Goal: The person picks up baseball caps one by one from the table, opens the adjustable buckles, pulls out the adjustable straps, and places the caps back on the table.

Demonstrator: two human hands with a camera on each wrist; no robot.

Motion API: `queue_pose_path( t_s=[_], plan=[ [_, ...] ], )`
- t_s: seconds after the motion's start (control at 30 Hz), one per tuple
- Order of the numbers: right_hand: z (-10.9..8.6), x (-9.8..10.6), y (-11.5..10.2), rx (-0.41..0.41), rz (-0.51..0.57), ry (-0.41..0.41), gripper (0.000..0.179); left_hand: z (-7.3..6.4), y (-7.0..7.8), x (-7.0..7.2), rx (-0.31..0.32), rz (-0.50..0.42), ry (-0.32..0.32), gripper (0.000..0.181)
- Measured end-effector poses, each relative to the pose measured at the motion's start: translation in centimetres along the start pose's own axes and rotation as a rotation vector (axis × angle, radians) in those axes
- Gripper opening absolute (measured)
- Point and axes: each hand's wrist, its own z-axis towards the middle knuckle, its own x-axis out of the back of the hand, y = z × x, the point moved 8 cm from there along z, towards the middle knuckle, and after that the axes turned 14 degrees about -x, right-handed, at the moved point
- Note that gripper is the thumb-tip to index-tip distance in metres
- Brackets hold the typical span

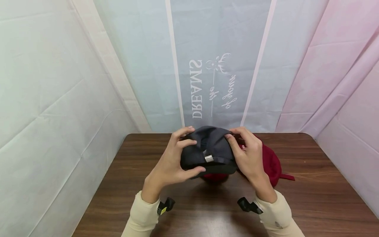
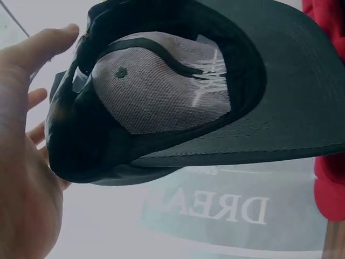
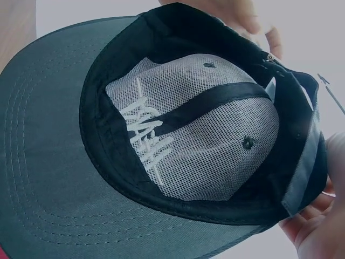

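Note:
A black baseball cap point(image 1: 217, 144) is held up over the table between both hands, its back strap and silver buckle point(image 1: 209, 158) facing me. My left hand point(image 1: 170, 161) holds its left side, fingers at the upper edge and thumb low by the rim. At the right edge, my right hand point(image 1: 249, 157) pinches the cloth between thumb and fingers. The wrist views look into the cap: a pale mesh lining point(image 3: 194, 124) with white stitching shows inside, and the stiff brim point(image 2: 291, 91) points away from the hands.
A dark red cap point(image 1: 271, 164) with a loose strap point(image 1: 287, 177) lies on the brown wooden table point(image 1: 319, 194), partly behind my right hand. Something red point(image 1: 215, 177) shows beneath the black cap. Pale printed cloth point(image 1: 213, 39) hangs behind the table and at both sides.

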Motion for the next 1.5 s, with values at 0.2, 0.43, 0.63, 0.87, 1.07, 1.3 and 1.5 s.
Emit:
queue_pose_path(
  t_s=[0.2,0.43,0.63,0.87,1.07,1.3,1.5],
  plan=[
    [0.1,0.1,0.4,-0.034,0.006,0.000,0.007,-0.5,-0.4,-1.0,0.037,0.047,-0.047,0.064],
    [0.2,0.2,1.0,-0.069,-0.019,-0.019,0.009,-0.4,-0.6,-0.7,0.077,0.032,0.040,0.040],
    [0.2,0.3,1.0,-0.071,-0.028,-0.033,0.011,0.2,-0.5,-0.6,0.060,0.059,0.107,0.026],
    [0.0,0.3,0.5,-0.017,0.038,-0.085,0.033,0.7,-0.8,-0.7,0.091,0.078,0.162,0.018],
    [-0.5,-0.3,-0.5,0.142,0.025,-0.204,0.040,0.6,-1.3,-1.1,0.174,0.068,0.170,0.015],
    [-1.4,-0.9,-0.4,0.183,-0.013,-0.297,0.039,0.1,-2.0,-2.0,0.265,0.064,0.147,0.013],
    [-2.0,-1.3,0.0,0.231,-0.069,-0.372,0.043,-0.2,-2.5,-2.2,0.308,0.040,0.167,0.014]
  ],
)
